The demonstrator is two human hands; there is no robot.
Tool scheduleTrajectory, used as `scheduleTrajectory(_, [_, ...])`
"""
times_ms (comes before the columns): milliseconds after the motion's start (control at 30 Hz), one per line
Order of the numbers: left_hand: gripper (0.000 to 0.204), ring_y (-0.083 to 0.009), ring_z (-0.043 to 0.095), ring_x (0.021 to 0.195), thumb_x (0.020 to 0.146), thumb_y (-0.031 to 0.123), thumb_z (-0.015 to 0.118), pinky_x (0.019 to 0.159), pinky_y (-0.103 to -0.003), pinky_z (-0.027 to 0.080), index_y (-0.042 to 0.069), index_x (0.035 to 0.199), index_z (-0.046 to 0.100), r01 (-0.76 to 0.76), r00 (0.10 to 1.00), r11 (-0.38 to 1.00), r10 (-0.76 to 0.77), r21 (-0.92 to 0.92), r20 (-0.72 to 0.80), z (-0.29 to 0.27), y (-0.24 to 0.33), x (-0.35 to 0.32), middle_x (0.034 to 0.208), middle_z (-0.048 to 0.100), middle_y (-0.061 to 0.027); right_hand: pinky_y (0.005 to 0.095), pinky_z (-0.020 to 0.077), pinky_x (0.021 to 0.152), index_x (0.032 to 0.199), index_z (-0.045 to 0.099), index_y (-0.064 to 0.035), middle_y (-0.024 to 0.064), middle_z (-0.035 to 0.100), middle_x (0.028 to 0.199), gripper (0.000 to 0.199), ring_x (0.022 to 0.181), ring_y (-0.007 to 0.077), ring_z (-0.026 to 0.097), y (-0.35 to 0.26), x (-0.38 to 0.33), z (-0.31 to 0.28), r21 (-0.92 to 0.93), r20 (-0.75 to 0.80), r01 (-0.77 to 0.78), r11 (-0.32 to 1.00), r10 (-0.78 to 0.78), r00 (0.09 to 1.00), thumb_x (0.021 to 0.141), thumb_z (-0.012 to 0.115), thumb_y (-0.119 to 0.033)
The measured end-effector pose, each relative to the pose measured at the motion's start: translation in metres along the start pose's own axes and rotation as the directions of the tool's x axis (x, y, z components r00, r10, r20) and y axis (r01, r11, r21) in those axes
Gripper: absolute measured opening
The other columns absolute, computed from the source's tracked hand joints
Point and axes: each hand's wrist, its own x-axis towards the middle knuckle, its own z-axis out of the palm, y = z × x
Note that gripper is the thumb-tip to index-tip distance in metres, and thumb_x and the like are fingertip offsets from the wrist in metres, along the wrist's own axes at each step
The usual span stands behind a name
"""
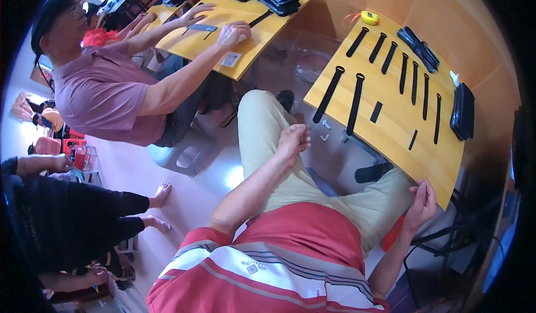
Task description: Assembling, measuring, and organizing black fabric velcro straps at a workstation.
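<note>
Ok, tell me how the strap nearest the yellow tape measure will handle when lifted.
The strap looks thin and narrow, so it's probably light. Being long for its width, it may droop if pinched mid-length. Lying flat on the table, it seems unlikely to roll.

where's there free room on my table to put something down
Best bare patch: the near right corner of the table, bordered by the thin strip, the black stack and your right hand. A smaller one lies between the thin strip and the wider short piece. The far side is crowded with straps.
</note>
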Motion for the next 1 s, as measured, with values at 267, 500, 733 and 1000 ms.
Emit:
scheduleTrajectory(267, [0.018,-0.0106,0.06,0.074,0.102,0.021,0.053,0.064,-0.027,0.055,0.005,0.109,0.06,-0.012,1.0,0.999,0.013,-0.049,0.01,-0.001,0.002,-0.001,0.09,0.061,-0.0013,0.0244,0.0516,0.074,0.115,0.065,0.0068,0.0095,0.069,0.098,0.023,0.075,0.0116,0.062,-0.002,0.002,0.022,0.074,0.083,0.023,0.997,-0.029,0.996,0.1,0.059,-0.01])
scheduleTrajectory(500, [0.018,-0.0092,0.06,0.073,0.102,0.021,0.054,0.062,-0.025,0.055,0.006,0.106,0.062,-0.005,1.0,0.998,0.007,-0.058,0.019,0.002,0.001,-0.006,0.089,0.062,-0.0011,0.0247,0.0512,0.072,0.112,0.067,0.0056,0.0094,0.069,0.096,0.021,0.074,0.012,0.062,0.0,-0.006,0.02,0.059,0.076,0.018,0.998,-0.022,0.997,0.099,0.059,-0.009])
scheduleTrajectory(733, [0.018,-0.0095,0.06,0.073,0.101,0.022,0.055,0.063,-0.025,0.055,0.006,0.106,0.062,-0.021,1.0,0.998,0.022,-0.057,0.01,-0.001,0.002,-0.007,0.089,0.062,-0.001,0.0251,0.0514,0.072,0.111,0.067,0.0047,0.0089,0.069,0.095,0.02,0.075,0.0117,0.062,-0.017,-0.007,0.028,0.064,0.079,-0.011,0.998,0.006,0.997,0.098,0.06,-0.009])
scheduleTrajectory(1000, [0.015,-0.0091,0.06,0.072,0.102,0.021,0.055,0.062,-0.025,0.054,0.008,0.105,0.061,-0.003,1.0,0.999,0.003,-0.05,0.016,0.005,0.008,-0.007,0.087,0.062,0.0002,0.0245,0.0515,0.072,0.111,0.067,0.0052,0.009,0.069,0.095,0.02,0.074,0.0113,0.063,-0.031,0.001,0.035,0.129,0.09,0.087,0.988,-0.099,0.991,0.098,0.06,-0.009])
